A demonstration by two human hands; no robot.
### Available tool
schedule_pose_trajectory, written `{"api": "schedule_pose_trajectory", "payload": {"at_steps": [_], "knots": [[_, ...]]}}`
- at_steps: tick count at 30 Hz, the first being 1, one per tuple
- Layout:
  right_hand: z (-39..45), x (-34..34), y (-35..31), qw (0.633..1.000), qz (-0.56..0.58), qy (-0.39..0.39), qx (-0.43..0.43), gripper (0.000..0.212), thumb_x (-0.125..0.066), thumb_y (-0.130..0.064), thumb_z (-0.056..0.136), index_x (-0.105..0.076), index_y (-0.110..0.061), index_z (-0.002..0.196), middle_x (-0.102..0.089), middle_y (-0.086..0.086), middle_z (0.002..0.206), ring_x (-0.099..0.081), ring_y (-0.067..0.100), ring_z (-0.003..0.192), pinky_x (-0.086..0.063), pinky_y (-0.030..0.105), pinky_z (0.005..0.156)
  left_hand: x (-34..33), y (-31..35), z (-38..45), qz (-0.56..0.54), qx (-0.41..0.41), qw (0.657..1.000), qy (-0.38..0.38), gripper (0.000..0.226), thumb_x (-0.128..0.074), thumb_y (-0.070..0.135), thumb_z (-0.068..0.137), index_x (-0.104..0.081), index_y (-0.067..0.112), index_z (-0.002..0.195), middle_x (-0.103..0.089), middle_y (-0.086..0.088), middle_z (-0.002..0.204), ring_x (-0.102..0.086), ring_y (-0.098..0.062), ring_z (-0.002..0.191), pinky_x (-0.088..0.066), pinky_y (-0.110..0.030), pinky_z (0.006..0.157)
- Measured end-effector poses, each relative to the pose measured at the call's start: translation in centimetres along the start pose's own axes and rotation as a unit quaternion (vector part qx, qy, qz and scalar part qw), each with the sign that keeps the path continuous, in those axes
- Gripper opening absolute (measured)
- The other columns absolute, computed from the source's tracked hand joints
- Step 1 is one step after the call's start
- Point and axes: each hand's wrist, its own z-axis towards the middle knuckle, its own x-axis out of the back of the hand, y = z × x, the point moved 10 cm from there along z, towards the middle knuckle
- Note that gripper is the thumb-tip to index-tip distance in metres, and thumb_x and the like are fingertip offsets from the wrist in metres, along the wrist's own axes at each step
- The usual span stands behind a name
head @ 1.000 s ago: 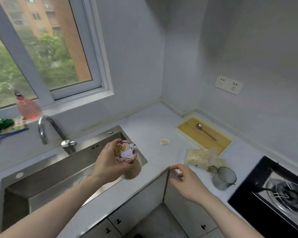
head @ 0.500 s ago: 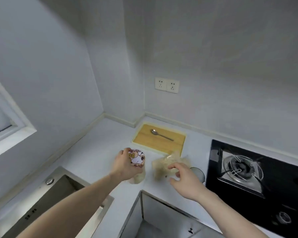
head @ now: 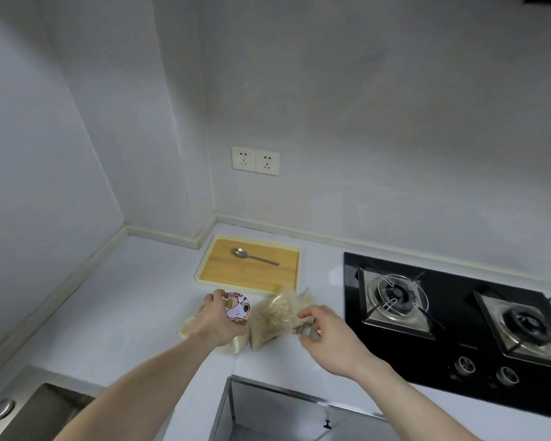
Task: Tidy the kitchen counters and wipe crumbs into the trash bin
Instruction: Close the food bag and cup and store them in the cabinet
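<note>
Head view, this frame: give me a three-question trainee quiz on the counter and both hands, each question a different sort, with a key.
1. True or false: the spoon lies on the wooden tray.
2. Multiple choice: what does the left hand grip? A) the spoon B) the jar with a cartoon lid C) a stove knob
3. Short answer: what lies between the jar and the gas stove, at the right hand?

Key
1. True.
2. B.
3. A clear plastic bag of pale flakes; the right hand's fingers are at its edge, though whether they pinch it is unclear.
</note>
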Motion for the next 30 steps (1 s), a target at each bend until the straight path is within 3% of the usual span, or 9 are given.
{"api": "schedule_pose_trajectory", "payload": {"at_steps": [7, 13, 15, 23, 25, 28, 30], "knots": [[-0.6, 2.3, -1.5, 0.999, -0.014, 0.025, 0.029, 0.034, -0.06, -0.033, 0.09, -0.056, -0.039, 0.123, -0.049, -0.022, 0.118, -0.061, 0.004, 0.095, -0.046, 0.02, 0.094, -0.6, 0.2, 0.9, 0.014, -0.014, 1.0, -0.001, 0.103, -0.084, 0.045, 0.057, -0.033, 0.018, 0.142, -0.043, -0.002, 0.13, -0.055, -0.026, 0.115, -0.051, -0.039, 0.094], [-0.2, 1.9, -2.1, 0.999, -0.03, 0.0, 0.028, 0.038, -0.058, -0.034, 0.091, -0.053, -0.04, 0.127, -0.045, -0.023, 0.126, -0.06, 0.008, 0.104, -0.046, 0.027, 0.1, 0.3, 1.1, 0.8, 0.057, -0.022, 0.996, -0.059, 0.107, -0.083, 0.046, 0.059, -0.027, 0.017, 0.146, -0.039, -0.003, 0.132, -0.049, -0.025, 0.122, -0.051, -0.036, 0.096], [0.1, 2.3, -2.8, 0.999, -0.027, -0.004, 0.038, 0.039, -0.058, -0.035, 0.091, -0.051, -0.042, 0.129, -0.043, -0.024, 0.13, -0.053, 0.001, 0.114, -0.044, 0.02, 0.096, 2.4, 3.0, 0.5, 0.069, -0.058, 0.994, -0.062, 0.108, -0.083, 0.048, 0.064, -0.026, 0.017, 0.15, -0.037, -0.003, 0.143, -0.046, -0.026, 0.13, -0.047, -0.035, 0.101], [0.7, 11.0, -10.8, 0.986, -0.066, 0.082, 0.132, 0.04, -0.061, -0.037, 0.091, -0.049, -0.043, 0.129, -0.043, -0.024, 0.133, -0.049, -0.001, 0.12, -0.031, 0.001, 0.085, 20.7, 16.8, -6.7, 0.081, -0.309, 0.942, 0.101, 0.077, -0.075, 0.042, 0.078, -0.041, 0.025, 0.145, -0.035, 0.007, 0.15, -0.038, -0.018, 0.139, -0.032, -0.031, 0.115], [0.1, 14.3, -14.1, 0.977, -0.07, 0.11, 0.168, 0.04, -0.061, -0.039, 0.092, -0.048, -0.045, 0.129, -0.043, -0.025, 0.133, -0.049, -0.002, 0.119, -0.036, 0.006, 0.091, 25.6, 19.8, -9.4, 0.084, -0.353, 0.92, 0.15, 0.074, -0.074, 0.043, 0.078, -0.043, 0.029, 0.143, -0.034, 0.011, 0.15, -0.037, -0.015, 0.139, -0.031, -0.029, 0.115], [-1.6, 19.8, -19.8, 0.96, -0.084, 0.154, 0.22, 0.039, -0.061, -0.038, 0.093, -0.048, -0.044, 0.13, -0.044, -0.024, 0.134, -0.05, 0.0, 0.12, -0.044, 0.025, 0.101, 32.3, 23.9, -13.4, 0.105, -0.408, 0.882, 0.209, 0.071, -0.076, 0.043, 0.077, -0.046, 0.029, 0.14, -0.035, 0.011, 0.149, -0.04, -0.013, 0.137, -0.029, -0.023, 0.112], [-3.2, 23.6, -23.6, 0.941, -0.102, 0.194, 0.258, 0.038, -0.062, -0.035, 0.093, -0.05, -0.041, 0.129, -0.046, -0.023, 0.131, -0.051, 0.0, 0.117, -0.045, 0.026, 0.101, 36.3, 26.4, -15.9, 0.121, -0.438, 0.855, 0.25, 0.07, -0.078, 0.039, 0.076, -0.048, 0.027, 0.138, -0.036, 0.008, 0.148, -0.041, -0.014, 0.136, -0.029, -0.024, 0.113]]}}
